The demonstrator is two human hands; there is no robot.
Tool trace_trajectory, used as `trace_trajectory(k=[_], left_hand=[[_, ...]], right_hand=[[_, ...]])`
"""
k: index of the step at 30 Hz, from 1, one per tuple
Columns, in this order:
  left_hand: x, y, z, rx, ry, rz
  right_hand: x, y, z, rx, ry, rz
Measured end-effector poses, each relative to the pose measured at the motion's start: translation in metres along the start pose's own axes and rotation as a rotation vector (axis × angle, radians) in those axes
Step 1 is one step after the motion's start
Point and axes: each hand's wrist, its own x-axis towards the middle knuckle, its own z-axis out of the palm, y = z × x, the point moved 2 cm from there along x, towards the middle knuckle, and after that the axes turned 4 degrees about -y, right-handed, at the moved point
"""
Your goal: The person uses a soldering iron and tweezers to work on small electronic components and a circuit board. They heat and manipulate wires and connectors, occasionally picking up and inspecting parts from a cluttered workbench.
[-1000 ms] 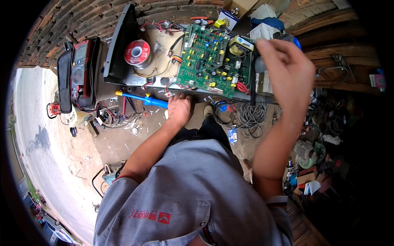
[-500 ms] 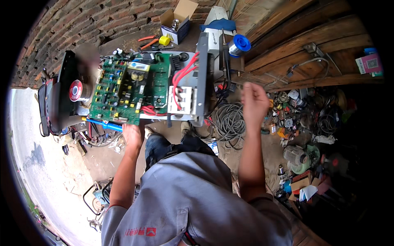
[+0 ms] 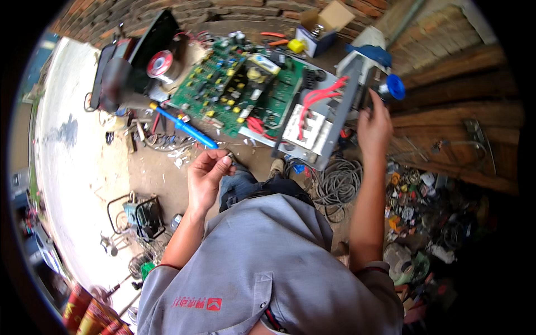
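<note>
A worktop (image 3: pixel 245 26) is backed by a rough brick wall (image 3: pixel 234 12) and flanked on the right by wooden planks (image 3: pixel 446 123). The left hand (image 3: pixel 204 178) is held low, thumb and fingertips pinched together; whether something small is gripped cannot be told. The end of a blue tool (image 3: pixel 192 132) is seen just beyond these fingertips. The right hand (image 3: pixel 375 125) is partly curled at the outer right side of an opened chassis (image 3: pixel 341 114); its hold cannot be made out. Between and beyond both hands, a green circuit board (image 3: pixel 215 92) is carried in the chassis. A red label is borne by the spool (image 3: pixel 160 63) left of the board, and red print by the grey shirt (image 3: pixel 240 245). The gap between chassis and shirt is partly filled by trousers (image 3: pixel 237 187) and a shoe (image 3: pixel 277 165); coiled cable (image 3: pixel 340 184) is laid below the chassis's right corner.
</note>
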Motion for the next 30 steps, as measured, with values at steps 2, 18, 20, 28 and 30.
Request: trace_trajectory(k=[2, 18, 20, 28, 30], left_hand=[[-0.013, 0.019, 0.006, -0.112, 0.014, -0.002], [-0.041, 0.054, 0.025, -0.231, -0.037, 0.102], [-0.045, 0.055, 0.023, -0.208, -0.021, 0.144], [-0.059, 0.058, 0.017, -0.156, 0.027, 0.281], [-0.063, 0.061, 0.016, -0.092, 0.035, 0.324]], right_hand=[[-0.008, -0.005, -0.018, 0.349, -0.025, 0.102], [-0.087, -0.093, -0.112, 1.267, -0.069, -0.320], [-0.097, -0.102, -0.108, 1.203, -0.030, -0.286], [-0.103, -0.130, -0.088, 1.165, -0.300, -0.285], [-0.102, -0.133, -0.084, 1.154, -0.308, -0.285]])
